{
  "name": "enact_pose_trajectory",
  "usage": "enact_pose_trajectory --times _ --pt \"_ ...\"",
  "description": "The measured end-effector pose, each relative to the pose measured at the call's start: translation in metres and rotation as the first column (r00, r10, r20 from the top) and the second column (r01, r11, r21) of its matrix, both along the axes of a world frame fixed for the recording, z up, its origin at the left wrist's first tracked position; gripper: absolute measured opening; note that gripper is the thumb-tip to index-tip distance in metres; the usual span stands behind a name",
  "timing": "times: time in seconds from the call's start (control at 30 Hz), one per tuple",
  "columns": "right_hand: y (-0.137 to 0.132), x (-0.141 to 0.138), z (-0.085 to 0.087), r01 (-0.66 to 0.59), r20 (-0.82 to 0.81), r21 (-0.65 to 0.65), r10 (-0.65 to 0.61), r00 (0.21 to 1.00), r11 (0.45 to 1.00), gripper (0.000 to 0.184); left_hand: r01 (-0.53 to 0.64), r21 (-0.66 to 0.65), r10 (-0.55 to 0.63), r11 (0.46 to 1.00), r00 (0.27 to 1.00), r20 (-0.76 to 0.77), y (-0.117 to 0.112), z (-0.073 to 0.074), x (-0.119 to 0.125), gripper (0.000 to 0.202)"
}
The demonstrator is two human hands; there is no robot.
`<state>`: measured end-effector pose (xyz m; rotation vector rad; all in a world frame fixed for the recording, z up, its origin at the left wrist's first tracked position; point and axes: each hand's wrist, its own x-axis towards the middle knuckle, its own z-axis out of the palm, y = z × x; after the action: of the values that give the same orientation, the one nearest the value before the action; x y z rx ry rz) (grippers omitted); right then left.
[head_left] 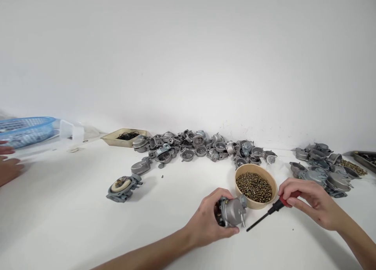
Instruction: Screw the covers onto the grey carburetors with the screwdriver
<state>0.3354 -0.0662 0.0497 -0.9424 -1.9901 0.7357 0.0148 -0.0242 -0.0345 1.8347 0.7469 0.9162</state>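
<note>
My left hand (210, 219) is closed round a grey metal carburetor (233, 212), its rounded bowl facing right. In my right hand (311, 201) is a screwdriver (277, 205) with a red and black handle, its dark shaft slanting down to the left. The screwdriver's tip ends a little to the right of the carburetor, apart from it. Just behind both hands stands a tan bowl (238, 187) filled with small brass-coloured screws (254, 187). To the left, another carburetor body (123, 187) lies with a cream-coloured float ring showing on top.
Along the wall lies a long heap of grey metal bowls (188, 154). A second pile of carburetor parts (319, 176) is at the right, near loose brass pieces (354, 167). Left are a tray with black rings (117, 141), a blue basket (32, 135) and another person's blurred hand (8, 166).
</note>
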Motion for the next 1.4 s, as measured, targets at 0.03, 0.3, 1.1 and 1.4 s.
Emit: enact_pose_trajectory --times 0.03,0.3,1.1,1.4 --pt "0.0 0.0 -0.004 -0.003 -0.045 -0.008 0.002 0.999 1.0 0.021 0.0 0.056 0.001 0.998 1.0 -0.007 0.0 0.002 -0.001 0.051" --pt "-0.005 -0.02 -0.026 0.255 -0.531 -0.276 -0.368 0.763 0.927 0.02 -0.093 0.333 0.102 0.938 0.995 -0.01 -0.005 0.006 -0.005 0.052" --pt "0.001 -0.031 -0.045 0.262 -0.545 -0.455 -0.498 0.674 0.851 0.022 -0.098 0.54 0.094 0.836 0.995 0.034 0.0 0.015 -0.009 0.055" --pt "-0.002 -0.034 -0.042 0.253 -0.558 -0.417 -0.466 0.687 0.873 0.02 -0.098 0.586 0.085 0.804 0.995 0.05 0.0 0.016 -0.008 0.058"
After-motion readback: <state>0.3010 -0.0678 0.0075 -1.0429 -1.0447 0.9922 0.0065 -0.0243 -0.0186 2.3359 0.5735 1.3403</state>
